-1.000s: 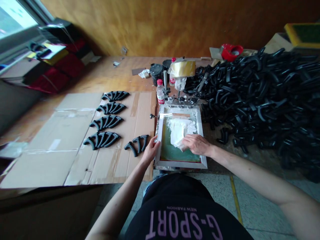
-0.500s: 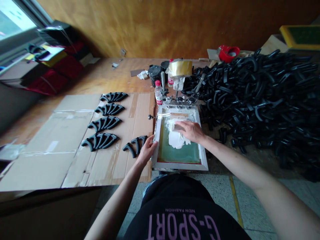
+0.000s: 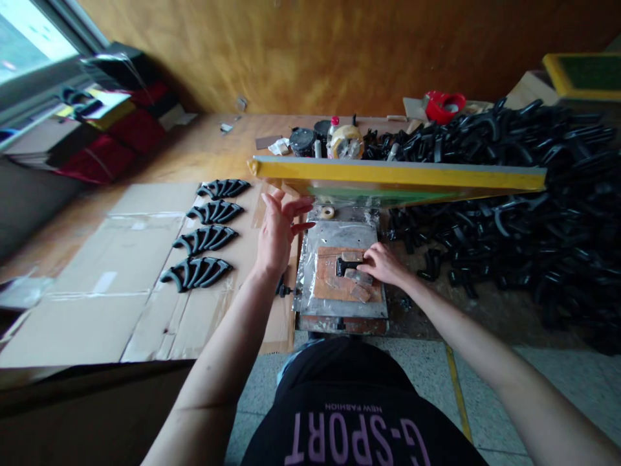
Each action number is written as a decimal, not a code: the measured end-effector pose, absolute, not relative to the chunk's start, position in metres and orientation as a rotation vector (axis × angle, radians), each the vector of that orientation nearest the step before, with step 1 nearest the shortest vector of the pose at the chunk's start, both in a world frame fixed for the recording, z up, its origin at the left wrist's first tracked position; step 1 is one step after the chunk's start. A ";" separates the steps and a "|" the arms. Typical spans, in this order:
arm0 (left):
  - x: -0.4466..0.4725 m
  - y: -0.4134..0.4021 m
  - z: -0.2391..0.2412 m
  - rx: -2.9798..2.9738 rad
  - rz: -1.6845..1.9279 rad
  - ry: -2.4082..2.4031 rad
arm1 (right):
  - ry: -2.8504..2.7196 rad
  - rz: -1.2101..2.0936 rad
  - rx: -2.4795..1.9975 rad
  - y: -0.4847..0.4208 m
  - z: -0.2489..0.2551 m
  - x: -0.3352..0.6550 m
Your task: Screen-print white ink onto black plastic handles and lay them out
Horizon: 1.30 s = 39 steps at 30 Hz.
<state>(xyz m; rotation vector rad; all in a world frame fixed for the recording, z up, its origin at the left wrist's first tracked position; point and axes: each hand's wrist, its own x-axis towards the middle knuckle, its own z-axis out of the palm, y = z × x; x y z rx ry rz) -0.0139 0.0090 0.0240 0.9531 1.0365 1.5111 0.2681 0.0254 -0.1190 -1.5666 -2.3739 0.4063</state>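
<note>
Piece of black plastic (image 3: 344, 266), T-ended, pinched in right hand (image 3: 383, 264); left hand (image 3: 276, 236) splayed.

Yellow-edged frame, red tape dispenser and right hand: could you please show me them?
Yellow-edged frame (image 3: 398, 173): head view, its yellow edge.
Red tape dispenser (image 3: 438, 111): head view, its red body.
Right hand (image 3: 382, 264): head view, back of hand.

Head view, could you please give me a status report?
Left hand open near raised frame, contact unclear. Right hand at black part on wooden board, grip unclear. Raised frame clear of black part.
</note>
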 end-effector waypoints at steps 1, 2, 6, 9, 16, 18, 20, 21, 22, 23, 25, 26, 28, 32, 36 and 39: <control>-0.008 0.003 0.016 0.898 1.526 1.055 | -2.457 0.364 -1.563 0.016 -0.125 0.256; -0.001 -0.007 0.005 0.833 1.485 1.082 | -2.507 0.339 -1.594 0.009 -0.128 0.245; 0.032 -0.066 -0.058 0.512 0.808 1.138 | -2.402 0.406 -1.784 -0.019 -0.119 0.202; 0.038 -0.096 -0.092 0.337 0.796 1.098 | -2.477 0.540 -1.416 -0.037 -0.109 0.182; -0.102 -0.104 -0.147 0.438 0.942 1.850 | -2.429 0.347 -1.711 -0.006 -0.137 0.325; -0.145 -0.108 -0.167 0.433 0.779 2.061 | -2.443 0.310 -1.949 0.002 -0.151 0.385; -0.171 -0.110 -0.181 0.538 0.536 2.174 | -2.491 0.326 -1.993 0.004 -0.162 0.424; -0.179 -0.109 -0.185 0.612 0.425 2.190 | -2.524 0.330 -1.957 0.004 -0.165 0.434; -0.183 -0.106 -0.187 0.677 0.339 2.185 | -2.551 0.330 -1.905 0.004 -0.167 0.438; -0.186 -0.102 -0.187 0.719 0.267 2.170 | -2.557 0.323 -1.859 0.004 -0.167 0.435; -0.187 -0.091 -0.180 0.754 0.131 2.153 | -2.476 0.340 -1.842 0.004 -0.163 0.412; -0.186 -0.084 -0.173 0.784 0.081 2.142 | -2.390 0.388 -1.857 0.004 -0.158 0.394; -0.177 -0.068 -0.151 0.869 0.097 2.113 | -2.228 0.564 -1.810 0.003 -0.147 0.350; -0.126 -0.028 -0.082 1.076 0.702 1.809 | -2.292 0.814 -1.512 -0.003 -0.128 0.258; -0.056 0.011 -0.002 1.120 1.344 1.235 | -2.538 0.487 -1.550 -0.003 -0.124 0.204; -0.028 0.018 0.032 1.112 1.389 1.084 | -2.538 0.278 -1.545 -0.002 -0.127 0.198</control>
